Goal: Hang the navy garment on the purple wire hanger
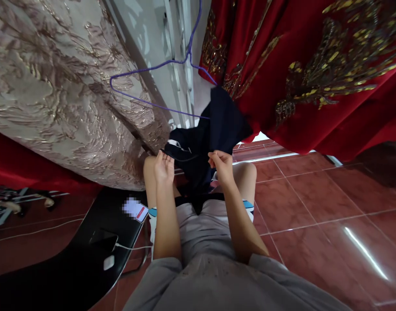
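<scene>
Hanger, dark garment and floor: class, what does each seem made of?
Hanger: probably thin coated wire, purple, slim and bent. Dark garment, held by left hand and right hand: soft matte navy cloth, draping. Floor: glossy red tile, grout lines, reflections.

The person wears a grey short-sleeved shirt [217, 280] and pale shorts [201, 224] with blue-and-white hem bands.

Floor [330, 203] is glossy red-brown tile with pale grout lines, bright light streaking off it lower right. White wall panel [146, 39] up top between two hanging fabrics: beige-gold brocade [55, 86] on the left, red cloth with gold embroidery [314, 65] on the right. Low black bench [71, 268] at lower left carries a dark phone [103, 239] on a white cable.
</scene>
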### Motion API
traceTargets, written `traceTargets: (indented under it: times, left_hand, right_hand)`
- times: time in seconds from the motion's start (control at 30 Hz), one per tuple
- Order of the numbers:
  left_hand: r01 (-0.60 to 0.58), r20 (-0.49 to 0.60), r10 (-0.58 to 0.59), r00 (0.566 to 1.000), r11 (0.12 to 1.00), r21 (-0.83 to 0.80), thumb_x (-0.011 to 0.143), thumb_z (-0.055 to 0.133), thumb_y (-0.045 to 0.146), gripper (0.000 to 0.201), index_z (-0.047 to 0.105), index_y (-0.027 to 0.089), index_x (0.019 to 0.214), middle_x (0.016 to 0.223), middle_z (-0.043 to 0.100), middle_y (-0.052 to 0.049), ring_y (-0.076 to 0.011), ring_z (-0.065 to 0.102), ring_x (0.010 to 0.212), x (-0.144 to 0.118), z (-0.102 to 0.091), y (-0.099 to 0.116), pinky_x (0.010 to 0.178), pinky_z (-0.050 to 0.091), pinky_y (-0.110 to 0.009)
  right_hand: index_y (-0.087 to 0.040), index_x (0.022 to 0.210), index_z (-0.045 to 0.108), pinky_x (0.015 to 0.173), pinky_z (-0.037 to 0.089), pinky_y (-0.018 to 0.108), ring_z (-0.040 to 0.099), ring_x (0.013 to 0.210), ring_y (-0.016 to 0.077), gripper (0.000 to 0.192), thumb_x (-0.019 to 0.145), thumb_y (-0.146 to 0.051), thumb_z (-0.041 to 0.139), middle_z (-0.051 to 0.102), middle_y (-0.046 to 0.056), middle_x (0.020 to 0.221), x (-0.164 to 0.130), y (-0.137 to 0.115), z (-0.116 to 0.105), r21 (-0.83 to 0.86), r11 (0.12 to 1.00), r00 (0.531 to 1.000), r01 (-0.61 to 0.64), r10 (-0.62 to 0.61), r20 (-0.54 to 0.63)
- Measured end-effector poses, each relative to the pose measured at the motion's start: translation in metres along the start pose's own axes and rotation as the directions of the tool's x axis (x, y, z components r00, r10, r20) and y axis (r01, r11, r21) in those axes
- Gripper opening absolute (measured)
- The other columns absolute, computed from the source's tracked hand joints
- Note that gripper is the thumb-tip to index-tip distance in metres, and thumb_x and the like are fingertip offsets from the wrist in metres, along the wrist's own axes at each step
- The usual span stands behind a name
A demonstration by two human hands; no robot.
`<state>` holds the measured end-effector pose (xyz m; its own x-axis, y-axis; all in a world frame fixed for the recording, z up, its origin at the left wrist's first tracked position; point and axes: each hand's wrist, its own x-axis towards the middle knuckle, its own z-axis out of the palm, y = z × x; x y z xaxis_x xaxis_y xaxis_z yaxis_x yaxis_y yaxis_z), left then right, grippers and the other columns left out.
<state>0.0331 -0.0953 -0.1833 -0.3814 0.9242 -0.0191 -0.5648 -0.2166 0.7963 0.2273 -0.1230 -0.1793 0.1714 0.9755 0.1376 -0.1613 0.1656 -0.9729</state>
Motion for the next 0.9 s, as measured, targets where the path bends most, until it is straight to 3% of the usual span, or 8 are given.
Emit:
traceTargets:
  times: [0.1,0.2,0.33,0.47,0.57,0.63,0.77,0.9]
  left_hand:
    - [-0.113,0.151,0.108,0.983,0.993,0.030,0.091,0.076,0.038,0.020,0.070,0.019,0.091,0.098,0.071,-0.007,-0.0189,0.070,0.103,-0.029,0.028,0.008,0.102,0.055,-0.031]
    - [-0.431,0.337,0.329,0.882,0.852,0.298,0.095,0.074,0.041,0.021,0.076,0.021,0.098,0.103,0.070,-0.007,-0.0215,0.068,0.104,-0.054,0.051,0.016,0.100,0.055,-0.033]
    - [-0.663,0.477,0.469,0.743,0.611,0.432,0.098,0.070,0.041,0.022,0.076,0.024,0.111,0.117,0.067,-0.008,-0.0248,0.063,0.117,-0.058,0.050,0.020,0.109,0.049,-0.036]
    - [-0.455,0.529,0.197,0.825,0.787,0.417,0.096,0.065,0.063,0.047,0.074,0.023,0.118,0.119,0.072,-0.011,-0.0279,0.066,0.118,-0.038,0.023,0.025,0.112,0.048,-0.038]
    - [-0.372,0.748,-0.299,0.592,0.722,0.583,0.096,0.064,0.060,0.043,0.078,0.020,0.088,0.085,0.074,-0.010,-0.0261,0.071,0.088,-0.029,0.004,0.031,0.095,0.056,-0.039]
    - [-0.411,0.766,-0.433,0.475,0.661,0.628,0.098,0.066,0.048,0.031,0.076,0.020,0.087,0.080,0.072,-0.008,-0.0231,0.070,0.078,-0.026,-0.005,0.035,0.084,0.057,-0.035]
    - [-0.483,0.736,-0.070,0.674,0.712,0.510,0.088,0.080,0.033,0.037,0.066,0.023,0.120,0.117,0.071,-0.010,-0.0241,0.072,0.108,-0.012,-0.002,0.045,0.099,0.055,-0.035]
    - [-0.568,0.728,0.083,0.681,0.687,0.453,0.078,0.087,0.030,0.064,0.060,0.022,0.136,0.141,0.063,-0.012,-0.0290,0.059,0.134,0.007,0.015,0.054,0.117,0.045,-0.039]
  right_hand:
    - [-0.019,0.094,0.069,0.079,0.050,0.028,0.065,0.086,0.0171,0.025,0.082,-0.040,0.076,0.071,0.004,0.091,0.002,0.000,-0.005,-0.113,0.984,0.984,0.139,-0.124,0.130]
    - [-0.021,0.124,0.062,0.098,0.050,0.032,0.063,0.113,0.0220,0.049,0.080,-0.035,0.079,0.068,0.008,0.124,0.000,-0.005,0.010,-0.124,0.957,0.911,0.262,-0.203,0.358]
    - [-0.018,0.088,0.061,0.075,0.048,0.027,0.058,0.079,0.0158,0.014,0.091,-0.028,0.053,0.063,0.001,0.084,0.000,-0.023,0.024,-0.130,0.962,0.881,0.239,-0.159,0.445]
    - [-0.018,0.062,0.047,0.057,0.034,0.024,0.040,0.058,0.0104,0.025,0.086,-0.025,0.048,0.042,-0.002,0.059,0.034,-0.060,0.023,-0.168,0.940,0.781,0.297,-0.138,0.609]
    - [-0.018,0.061,0.045,0.061,0.038,0.023,0.042,0.062,0.0104,0.023,0.083,-0.024,0.051,0.041,-0.002,0.062,0.079,-0.079,0.027,-0.129,0.893,0.824,0.430,-0.330,0.460]
    - [-0.019,0.065,0.049,0.066,0.043,0.024,0.047,0.068,0.0115,0.021,0.084,-0.025,0.055,0.044,-0.002,0.067,0.107,-0.083,0.033,-0.113,0.891,0.869,0.440,-0.390,0.306]
    - [-0.018,0.072,0.058,0.077,0.052,0.029,0.056,0.077,0.0144,0.019,0.088,-0.028,0.059,0.056,0.000,0.074,0.118,-0.084,0.041,-0.064,0.902,0.811,0.426,-0.350,0.468]
    - [-0.019,0.091,0.071,0.093,0.054,0.034,0.065,0.095,0.0170,0.021,0.089,-0.018,0.050,0.070,0.002,0.094,0.094,-0.100,0.037,-0.048,0.847,0.632,0.529,-0.356,0.688]
